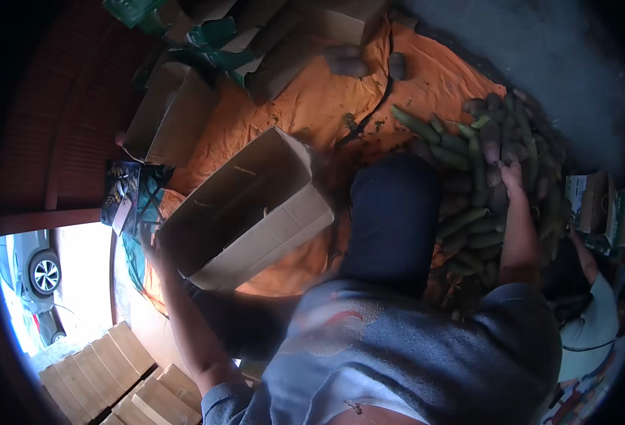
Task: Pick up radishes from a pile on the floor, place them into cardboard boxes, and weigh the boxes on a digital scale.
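My left hand (151, 249) grips the near corner of an open cardboard box (256, 212) that lies tilted on an orange cloth (305, 106). My right hand (512, 176) reaches out onto a heap of green and brownish long vegetables (482, 177), fingers resting on one of them; whether it grips one I cannot tell. My knee in dark blue trousers (390, 219) sits between the box and the heap.
More cardboard boxes (167, 113) and green packaging (220, 42) lie at the far edge of the cloth. A black cord (376, 106) runs across it. Another person (588, 312) crouches at the right. Wooden planks (114, 368) and a parked car (32, 273) show at lower left.
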`<state>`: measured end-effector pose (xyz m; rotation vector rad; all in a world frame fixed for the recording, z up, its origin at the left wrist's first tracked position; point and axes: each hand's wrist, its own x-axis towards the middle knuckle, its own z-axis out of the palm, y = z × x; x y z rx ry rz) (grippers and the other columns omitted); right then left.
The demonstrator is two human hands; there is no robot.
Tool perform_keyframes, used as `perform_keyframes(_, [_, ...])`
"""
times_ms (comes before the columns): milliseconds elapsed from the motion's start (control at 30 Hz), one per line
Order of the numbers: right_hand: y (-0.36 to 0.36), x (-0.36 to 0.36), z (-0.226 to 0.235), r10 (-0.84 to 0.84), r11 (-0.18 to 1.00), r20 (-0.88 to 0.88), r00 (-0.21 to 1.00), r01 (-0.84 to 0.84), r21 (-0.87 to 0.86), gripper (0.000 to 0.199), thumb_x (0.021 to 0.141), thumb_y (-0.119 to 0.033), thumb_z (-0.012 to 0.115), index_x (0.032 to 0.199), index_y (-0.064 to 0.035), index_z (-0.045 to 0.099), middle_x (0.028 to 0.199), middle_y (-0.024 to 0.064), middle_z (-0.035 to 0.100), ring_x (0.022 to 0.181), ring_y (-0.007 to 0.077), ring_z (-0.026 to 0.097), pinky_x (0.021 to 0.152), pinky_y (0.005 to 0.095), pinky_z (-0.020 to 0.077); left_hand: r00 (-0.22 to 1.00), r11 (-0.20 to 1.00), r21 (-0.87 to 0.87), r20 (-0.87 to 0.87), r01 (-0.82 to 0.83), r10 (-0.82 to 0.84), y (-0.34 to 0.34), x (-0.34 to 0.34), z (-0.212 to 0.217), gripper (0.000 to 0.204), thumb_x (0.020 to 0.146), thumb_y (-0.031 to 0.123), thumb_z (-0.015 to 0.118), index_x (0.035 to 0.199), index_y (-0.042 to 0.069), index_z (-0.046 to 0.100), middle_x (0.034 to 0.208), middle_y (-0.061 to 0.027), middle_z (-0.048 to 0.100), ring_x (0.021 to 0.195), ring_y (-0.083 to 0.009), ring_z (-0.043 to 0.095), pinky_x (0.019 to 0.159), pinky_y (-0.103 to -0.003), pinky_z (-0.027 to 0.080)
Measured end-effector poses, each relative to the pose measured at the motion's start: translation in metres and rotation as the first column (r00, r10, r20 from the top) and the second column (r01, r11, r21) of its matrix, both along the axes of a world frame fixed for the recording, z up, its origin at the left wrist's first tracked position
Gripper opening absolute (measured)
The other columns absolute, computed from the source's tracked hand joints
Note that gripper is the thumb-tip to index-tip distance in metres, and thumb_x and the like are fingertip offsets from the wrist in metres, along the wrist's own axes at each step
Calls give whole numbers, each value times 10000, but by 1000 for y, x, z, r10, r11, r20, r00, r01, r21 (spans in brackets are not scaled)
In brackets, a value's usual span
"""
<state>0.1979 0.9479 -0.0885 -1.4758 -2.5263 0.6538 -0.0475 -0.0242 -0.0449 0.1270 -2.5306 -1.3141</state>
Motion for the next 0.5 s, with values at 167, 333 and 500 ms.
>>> perform_keyframes(167, [23,55,-72,-82,997,66,994,82,-1,639,838,-296,732,1375,-33,506,1367,207,565,1283,349,539,1068,421,433,984,976,-197,137,-88,116,41,11,-3,544,980,154,564,1501,95,418,1429,-247,492,1303,-339,514,1073,-453,447])
perform_keyframes(333, [-26,9,-58,-334,942,312,890,299,154,706,820,-388,755,1339,-34,432,1328,213,494,1297,400,469,1070,465,431,975,959,-219,89,-181,204,58,33,22,550,961,104,557,1497,108,430,1449,-230,479,1276,-335,534,1041,-436,466])
perform_keyframes(500, [6,-23,-68,-160,939,232,960,75,336,825,788,-546,726,1352,-20,432,1320,248,527,1305,421,459,1100,467,396,966,947,-220,58,-235,253,65,36,38,528,967,66,558,1480,90,437,1420,-169,532,1246,-290,566,1015,-399,475])
